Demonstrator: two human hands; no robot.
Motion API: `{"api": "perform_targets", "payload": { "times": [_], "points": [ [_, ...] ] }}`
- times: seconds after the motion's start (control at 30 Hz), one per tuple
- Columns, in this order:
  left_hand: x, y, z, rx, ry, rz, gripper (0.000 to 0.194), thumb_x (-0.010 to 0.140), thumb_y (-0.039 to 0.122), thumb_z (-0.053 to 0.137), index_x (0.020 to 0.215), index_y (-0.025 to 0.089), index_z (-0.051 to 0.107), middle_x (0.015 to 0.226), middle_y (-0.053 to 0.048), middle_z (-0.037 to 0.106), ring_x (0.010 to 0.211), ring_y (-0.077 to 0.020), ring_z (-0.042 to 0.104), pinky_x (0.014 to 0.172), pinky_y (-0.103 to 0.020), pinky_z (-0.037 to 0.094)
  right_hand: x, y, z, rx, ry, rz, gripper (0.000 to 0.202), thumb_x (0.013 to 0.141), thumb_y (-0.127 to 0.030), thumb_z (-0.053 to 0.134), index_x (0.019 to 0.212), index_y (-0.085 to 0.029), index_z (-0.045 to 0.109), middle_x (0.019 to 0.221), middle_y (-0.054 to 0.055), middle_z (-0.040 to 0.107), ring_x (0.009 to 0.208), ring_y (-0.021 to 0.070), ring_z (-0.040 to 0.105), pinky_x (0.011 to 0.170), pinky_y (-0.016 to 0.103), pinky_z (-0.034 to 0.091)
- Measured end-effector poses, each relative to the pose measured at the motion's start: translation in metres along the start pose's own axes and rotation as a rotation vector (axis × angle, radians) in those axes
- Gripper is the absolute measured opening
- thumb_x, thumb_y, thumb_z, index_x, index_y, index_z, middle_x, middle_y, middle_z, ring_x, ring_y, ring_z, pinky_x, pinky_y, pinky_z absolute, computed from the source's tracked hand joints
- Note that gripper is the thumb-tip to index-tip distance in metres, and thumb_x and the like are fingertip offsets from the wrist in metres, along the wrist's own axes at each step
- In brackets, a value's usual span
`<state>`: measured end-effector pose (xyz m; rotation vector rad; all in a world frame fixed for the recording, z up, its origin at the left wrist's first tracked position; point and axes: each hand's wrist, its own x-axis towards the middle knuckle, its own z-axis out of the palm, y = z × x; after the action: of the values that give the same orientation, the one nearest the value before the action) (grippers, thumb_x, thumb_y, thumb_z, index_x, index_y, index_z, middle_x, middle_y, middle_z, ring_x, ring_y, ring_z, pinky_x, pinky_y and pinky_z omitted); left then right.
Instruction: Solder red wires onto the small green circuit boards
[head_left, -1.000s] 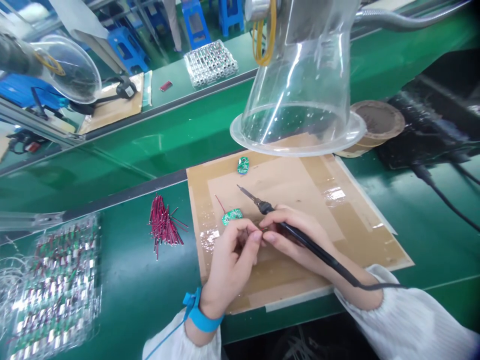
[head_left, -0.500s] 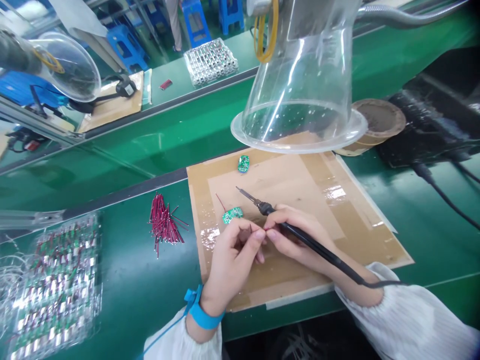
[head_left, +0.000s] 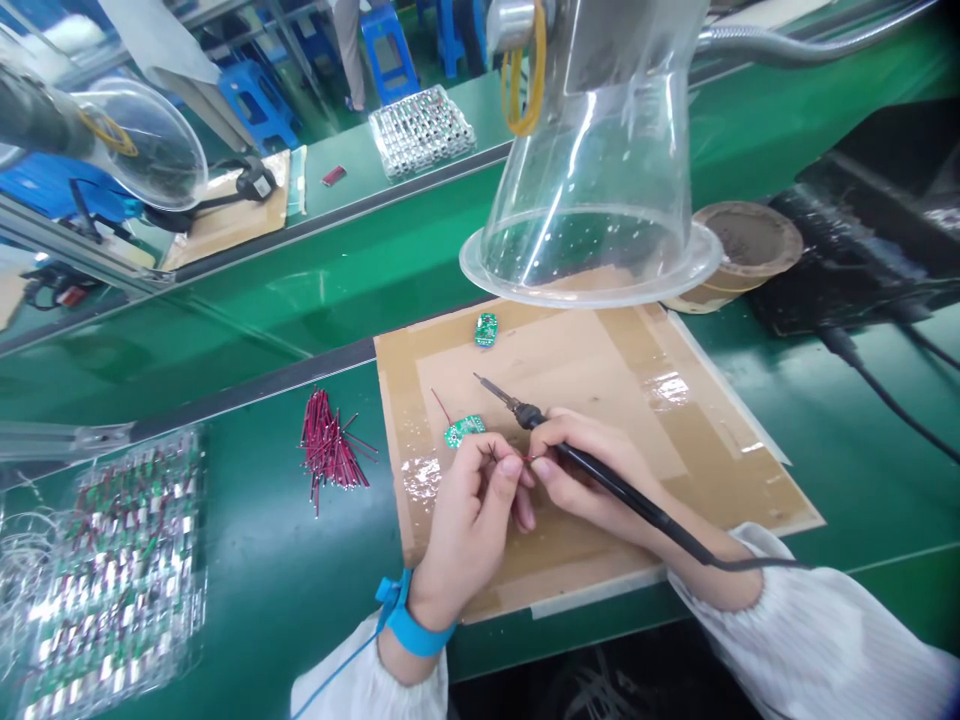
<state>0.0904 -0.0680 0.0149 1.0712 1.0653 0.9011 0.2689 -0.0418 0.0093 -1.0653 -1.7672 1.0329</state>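
Between my two hands runs a short red and black wire [head_left: 528,458], pinched at both ends by the fingertips. My left hand [head_left: 472,510] is closed on one end, a blue strap round its wrist. My right hand [head_left: 589,465] pinches the other end and also carries a black soldering iron [head_left: 615,482], whose tip points up and left over the board. Just beyond the left fingers lies a green circuit board [head_left: 465,431] with a red wire sticking up from it. Farther back sits a second green circuit board [head_left: 486,330].
A pile of red wires [head_left: 326,445] lies left of the taped cardboard mat [head_left: 525,590]. Farther left is a clear tray [head_left: 120,570] of parts. A transparent fume hood [head_left: 592,200] hangs over the mat's back; a round tin [head_left: 750,245] and black equipment [head_left: 847,230] stand right.
My fingertips have drawn slightly apart, so more of the wire shows between them. The soldering iron and both circuit boards have stayed in place.
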Motion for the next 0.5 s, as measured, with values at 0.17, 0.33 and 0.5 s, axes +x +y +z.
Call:
{"api": "perform_targets", "payload": {
  "times": [0.17,0.33,0.5],
  "points": [
    [-0.0006,0.0005,0.0014,-0.067,0.029,0.047,0.018,0.107,0.036,0.045,0.102,0.020,0.048,0.087,0.001,0.062,0.058,-0.0062,0.059,0.058,-0.021,0.048,0.0000,0.0007,0.0003,0.007,-0.003,0.015,0.006,0.092,-0.018,0.061,0.087,-0.021,0.060,0.077,-0.002,0.055,0.058,0.0087,0.049,0.056,0.024,0.041],
    [0.0020,0.0031,0.0010,-0.029,0.057,0.077,0.016,0.108,0.034,0.044,0.100,0.020,0.047,0.085,0.004,0.058,0.054,-0.0021,0.052,0.056,-0.018,0.043,0.0016,-0.0051,-0.0018,0.007,-0.007,0.069,0.007,0.094,-0.023,0.061,0.087,-0.022,0.062,0.079,-0.001,0.060,0.066,0.0117,0.059,0.062,0.025,0.047],
    [0.0050,0.0064,-0.0071,0.021,0.172,0.067,0.020,0.106,0.037,0.050,0.096,0.019,0.050,0.077,0.005,0.054,0.051,-0.0019,0.041,0.049,-0.016,0.033,-0.0003,-0.0049,-0.0026,-0.047,0.122,0.064,0.009,0.094,-0.020,0.062,0.100,-0.025,0.064,0.081,-0.003,0.064,0.060,0.0081,0.057,0.053,0.020,0.044]
  ]
}}
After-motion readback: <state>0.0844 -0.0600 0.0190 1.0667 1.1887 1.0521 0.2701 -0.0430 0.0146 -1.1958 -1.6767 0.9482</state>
